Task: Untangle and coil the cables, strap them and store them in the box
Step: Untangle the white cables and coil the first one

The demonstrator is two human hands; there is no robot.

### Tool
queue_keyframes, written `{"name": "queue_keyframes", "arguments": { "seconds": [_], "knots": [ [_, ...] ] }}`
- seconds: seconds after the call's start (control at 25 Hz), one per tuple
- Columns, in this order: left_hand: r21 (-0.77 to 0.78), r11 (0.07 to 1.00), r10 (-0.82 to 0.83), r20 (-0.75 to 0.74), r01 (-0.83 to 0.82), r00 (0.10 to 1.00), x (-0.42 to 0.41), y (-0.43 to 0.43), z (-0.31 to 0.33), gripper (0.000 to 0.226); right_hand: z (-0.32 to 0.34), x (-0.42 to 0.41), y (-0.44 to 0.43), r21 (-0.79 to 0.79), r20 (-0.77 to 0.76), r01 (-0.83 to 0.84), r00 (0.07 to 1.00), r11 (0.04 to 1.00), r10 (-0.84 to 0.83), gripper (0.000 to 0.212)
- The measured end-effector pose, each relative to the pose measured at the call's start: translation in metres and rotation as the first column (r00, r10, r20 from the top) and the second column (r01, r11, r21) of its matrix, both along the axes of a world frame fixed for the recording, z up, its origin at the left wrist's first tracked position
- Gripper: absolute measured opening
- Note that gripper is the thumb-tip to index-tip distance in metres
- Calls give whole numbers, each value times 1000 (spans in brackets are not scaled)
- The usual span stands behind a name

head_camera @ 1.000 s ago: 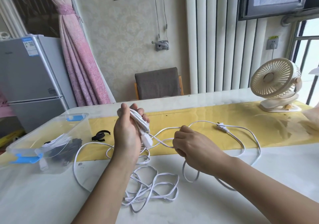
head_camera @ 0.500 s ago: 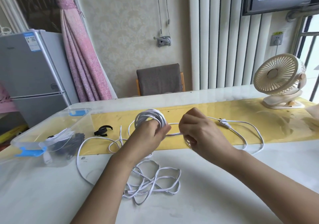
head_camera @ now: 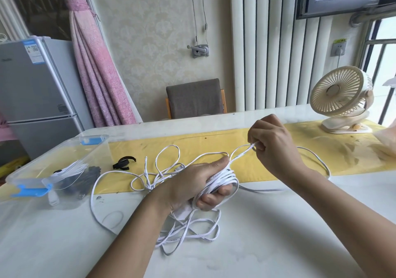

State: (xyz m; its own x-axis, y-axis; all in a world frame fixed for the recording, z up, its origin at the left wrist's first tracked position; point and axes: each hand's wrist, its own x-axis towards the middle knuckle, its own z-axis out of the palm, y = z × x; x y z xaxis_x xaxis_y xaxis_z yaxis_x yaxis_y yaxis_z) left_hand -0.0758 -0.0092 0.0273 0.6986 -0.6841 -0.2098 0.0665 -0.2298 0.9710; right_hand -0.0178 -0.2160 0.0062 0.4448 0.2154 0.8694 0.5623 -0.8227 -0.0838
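Nearest on the pale glossy table (head_camera: 278, 245), a loose tangle of the long flat white cable (head_camera: 188, 232) lies in overlapping loops just below the left forearm. Above it, the left hand (head_camera: 192, 183) is clenched round a coil of several turns of that cable (head_camera: 225, 180). The turns wrap across the palm, with the curled fingers underneath and the thumb lying along the top. One strand rises from the thumb side of the coil, up and to the right, to the right hand (head_camera: 274, 147). That hand pinches the strand between thumb and bent fingers, held off the table and a little beyond the coil. From there the cable loops away to the right and curves back over the yellow strip of table runner (head_camera: 214, 142). More slack loops sprawl to the left of the left wrist.

Further left, a curled black strap (head_camera: 123, 163) lies on the runner, apart from the cable. Beside it stands an open, clear plastic box with blue latches (head_camera: 100, 153), with bundled white and black cables inside.

At the far right edge sits a cream desk fan (head_camera: 340, 97). Behind the table are a grey chair back (head_camera: 195, 98), a silver fridge (head_camera: 36, 97) and a pink curtain (head_camera: 96, 67).
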Motion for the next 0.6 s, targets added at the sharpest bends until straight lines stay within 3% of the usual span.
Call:
{"name": "queue_keyframes", "arguments": {
  "seconds": [0.12,0.2,0.28,0.4,0.48,0.6],
  "knots": [
    [-257,958,-188,-230,127,955,5,7,4,51,0,1,-2,-5,-12,51,999,999,-51,26],
    [-516,830,-388,-261,212,884,11,11,5,45,-2,2,2,-27,-26,66,997,997,-66,32],
    [-723,665,-484,-223,190,846,14,16,10,40,-5,3,7,-65,-10,54,998,996,-55,38],
    [-915,404,-434,-176,16,884,18,33,17,28,-14,5,7,-119,-15,12,1000,993,-14,28],
    [-965,222,-371,-216,-139,903,23,53,19,23,-18,6,5,-147,-33,-16,999,989,11,27],
    [-949,80,-216,-314,-304,924,35,87,21,21,-21,5,13,-239,-51,-84,996,967,74,34]
  ]
}}
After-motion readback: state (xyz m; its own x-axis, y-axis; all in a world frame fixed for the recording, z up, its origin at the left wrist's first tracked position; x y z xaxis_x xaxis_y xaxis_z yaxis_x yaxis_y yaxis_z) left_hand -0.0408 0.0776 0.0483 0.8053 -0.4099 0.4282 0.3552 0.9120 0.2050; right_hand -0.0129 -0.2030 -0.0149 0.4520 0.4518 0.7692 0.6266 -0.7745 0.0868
